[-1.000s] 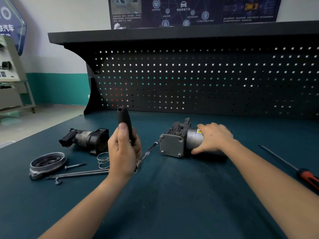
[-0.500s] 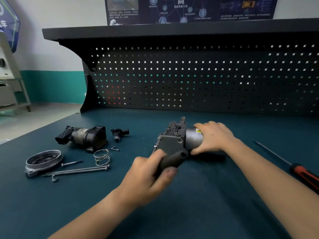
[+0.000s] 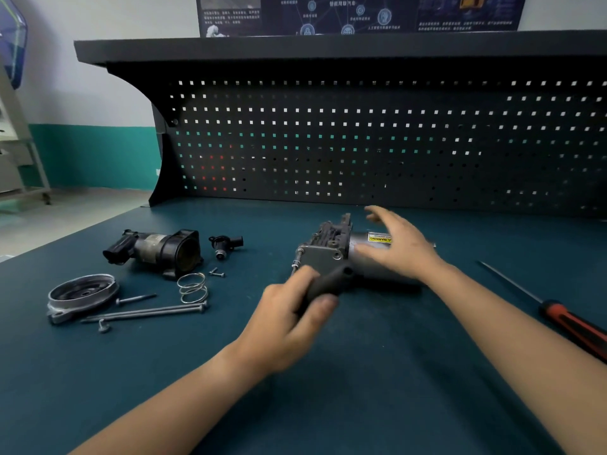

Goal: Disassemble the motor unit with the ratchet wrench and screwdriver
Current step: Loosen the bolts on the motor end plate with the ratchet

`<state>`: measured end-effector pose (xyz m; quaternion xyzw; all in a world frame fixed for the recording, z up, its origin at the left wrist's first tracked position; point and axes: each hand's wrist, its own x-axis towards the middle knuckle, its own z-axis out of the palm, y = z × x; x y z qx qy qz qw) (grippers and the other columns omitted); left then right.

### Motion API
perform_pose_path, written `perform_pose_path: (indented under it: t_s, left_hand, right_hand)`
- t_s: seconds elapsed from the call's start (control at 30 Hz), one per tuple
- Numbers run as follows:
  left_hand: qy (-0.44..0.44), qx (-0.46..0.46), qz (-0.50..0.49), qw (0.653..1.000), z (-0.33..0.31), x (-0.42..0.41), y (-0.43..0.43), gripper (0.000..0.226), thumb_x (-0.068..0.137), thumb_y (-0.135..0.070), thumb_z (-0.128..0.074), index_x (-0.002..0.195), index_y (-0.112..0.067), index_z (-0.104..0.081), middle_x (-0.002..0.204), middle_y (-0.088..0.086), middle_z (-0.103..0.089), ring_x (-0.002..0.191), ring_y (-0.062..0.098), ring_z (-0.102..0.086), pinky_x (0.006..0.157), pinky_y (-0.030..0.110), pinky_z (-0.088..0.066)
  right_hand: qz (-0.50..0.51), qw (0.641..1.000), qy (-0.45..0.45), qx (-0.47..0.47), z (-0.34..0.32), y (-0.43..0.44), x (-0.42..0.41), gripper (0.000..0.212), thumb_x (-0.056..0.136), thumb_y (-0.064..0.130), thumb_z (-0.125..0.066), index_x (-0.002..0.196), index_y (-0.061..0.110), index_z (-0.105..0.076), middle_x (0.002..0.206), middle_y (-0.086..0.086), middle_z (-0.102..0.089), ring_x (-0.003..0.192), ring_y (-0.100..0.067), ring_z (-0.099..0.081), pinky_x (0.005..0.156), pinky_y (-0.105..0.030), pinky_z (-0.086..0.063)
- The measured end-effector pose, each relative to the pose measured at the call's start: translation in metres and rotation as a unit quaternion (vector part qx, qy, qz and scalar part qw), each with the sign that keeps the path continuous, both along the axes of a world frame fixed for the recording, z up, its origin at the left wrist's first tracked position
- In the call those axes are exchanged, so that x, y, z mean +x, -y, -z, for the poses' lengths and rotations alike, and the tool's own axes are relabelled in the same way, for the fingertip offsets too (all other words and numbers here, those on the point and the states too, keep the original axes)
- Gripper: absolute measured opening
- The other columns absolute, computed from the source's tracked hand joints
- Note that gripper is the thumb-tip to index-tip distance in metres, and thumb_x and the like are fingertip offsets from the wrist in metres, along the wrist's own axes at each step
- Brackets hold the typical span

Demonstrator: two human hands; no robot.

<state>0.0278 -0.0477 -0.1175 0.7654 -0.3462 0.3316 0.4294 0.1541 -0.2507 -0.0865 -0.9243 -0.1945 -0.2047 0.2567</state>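
Right now you are on the wrench step. Your left hand [image 3: 289,323] is wrapped tight around the dark handle of the ratchet wrench [image 3: 331,281], and the wrench's thin metal end reaches the left face of the motor unit [image 3: 323,252]. The motor unit lies on its side near the middle of the table [image 3: 328,408], to the right of the loose parts. Your right hand [image 3: 402,249] is spread wide, fingers apart, over the silver body of the motor. It is blurry, so I cannot tell if it touches. I think the next move needs that hand pressed down firm, so the unit does not roll when you swing the handle. You have lots of bare table on your side for the swing. On the left, mind the spring [image 3: 193,287] and the long bolts [image 3: 147,312], which lie near. The screwdriver [image 3: 571,320] lies well apart on your right.
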Motion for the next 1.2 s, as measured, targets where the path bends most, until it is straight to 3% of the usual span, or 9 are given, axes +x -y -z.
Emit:
perform_pose_path:
  t_s: [0.17,0.3,0.4,0.47,0.57,0.73,0.87,1.03,1.2]
  left_hand:
    - [0.008,-0.066,0.008,0.998,0.001,0.001,0.001,0.044,0.088,-0.066,-0.032,0.069,-0.028,-0.038,0.066,-0.009,-0.045,0.047,-0.001,-0.035,0.045,0.012,-0.027]
    - [0.003,-0.078,0.028,0.997,0.002,0.0,0.003,0.038,0.088,-0.065,-0.035,0.076,-0.03,-0.041,0.06,-0.013,-0.048,0.046,-0.003,-0.038,0.044,0.012,-0.029]
    - [0.009,-0.083,0.024,0.996,0.002,0.0,0.002,0.023,0.09,-0.054,-0.044,0.082,-0.032,-0.046,0.057,-0.017,-0.051,0.047,-0.002,-0.042,0.045,0.019,-0.036]
    - [0.005,-0.089,0.018,0.996,0.0,-0.001,0.003,0.011,0.084,-0.038,-0.049,0.083,-0.027,-0.053,0.06,-0.016,-0.055,0.049,0.002,-0.049,0.047,0.022,-0.043]
    - [0.007,-0.091,0.022,0.996,-0.007,-0.005,0.007,0.024,0.077,-0.029,-0.05,0.1,-0.036,-0.052,0.075,-0.012,-0.061,0.057,0.009,-0.055,0.053,0.025,-0.049]
    - [0.006,-0.079,0.096,0.992,-0.014,-0.01,0.0,0.037,0.078,-0.02,-0.045,0.113,-0.031,-0.048,0.069,-0.021,-0.052,0.049,0.014,-0.045,0.048,0.021,-0.037]
    - [0.026,-0.03,0.069,0.997,-0.023,-0.011,0.0,0.022,0.076,-0.019,-0.052,0.096,-0.013,-0.06,0.068,-0.035,-0.052,0.057,-0.013,-0.046,0.059,-0.001,-0.031]
    - [-0.017,-0.068,0.022,0.997,-0.021,-0.009,0.005,0.024,0.078,-0.035,-0.05,0.062,-0.016,-0.053,0.046,-0.015,-0.038,0.044,-0.001,-0.035,0.049,0.008,-0.028]
    - [-0.015,-0.124,-0.007,0.992,-0.026,-0.014,0.007,0.019,0.079,-0.036,-0.048,0.065,-0.025,-0.053,0.053,0.014,-0.045,0.042,0.017,-0.037,0.042,0.025,-0.031]
  right_hand:
    - [0.002,0.973,0.169,0.157,0.013,-0.035,-0.038,0.018,0.081,0.007,-0.065,0.098,0.002,-0.066,0.091,-0.012,-0.063,0.085,-0.022,-0.058,0.077,-0.025,-0.04]
    - [-0.032,0.985,-0.003,0.172,0.015,-0.071,-0.052,0.018,0.089,0.016,-0.056,0.08,0.004,-0.067,0.071,-0.006,-0.061,0.072,-0.021,-0.053,0.068,-0.032,-0.038]
    - [-0.004,0.985,0.059,0.163,0.011,-0.08,-0.051,0.017,0.089,0.019,-0.056,0.091,0.006,-0.067,0.089,-0.006,-0.063,0.087,-0.021,-0.055,0.077,-0.029,-0.039]
    - [0.021,0.992,0.108,0.067,0.008,-0.075,-0.042,0.028,0.087,0.024,-0.056,0.112,0.012,-0.062,0.116,-0.004,-0.057,0.11,-0.019,-0.049,0.093,-0.028,-0.034]
    - [0.032,0.993,0.036,-0.11,0.012,-0.061,-0.024,0.05,0.088,0.034,-0.051,0.136,0.026,-0.041,0.143,0.005,-0.036,0.135,-0.015,-0.026,0.113,-0.038,-0.013]
    - [0.024,0.988,0.082,-0.127,0.033,-0.051,-0.011,0.054,0.085,0.036,-0.052,0.137,0.029,-0.039,0.14,0.008,-0.039,0.133,-0.012,-0.027,0.111,-0.035,-0.002]
    - [0.032,0.987,0.106,-0.12,0.039,-0.053,-0.007,0.057,0.082,0.043,-0.056,0.135,0.029,-0.04,0.138,0.009,-0.04,0.132,-0.011,-0.028,0.11,-0.034,-0.002]
    - [0.026,0.988,0.107,-0.108,0.04,-0.052,-0.006,0.055,0.083,0.042,-0.056,0.135,0.029,-0.041,0.139,0.008,-0.04,0.132,-0.012,-0.028,0.111,-0.035,-0.003]
    - [0.034,0.991,0.113,-0.069,0.041,-0.054,-0.005,0.05,0.082,0.04,-0.057,0.131,0.029,-0.048,0.134,0.008,-0.045,0.128,-0.013,-0.034,0.11,-0.031,-0.005]
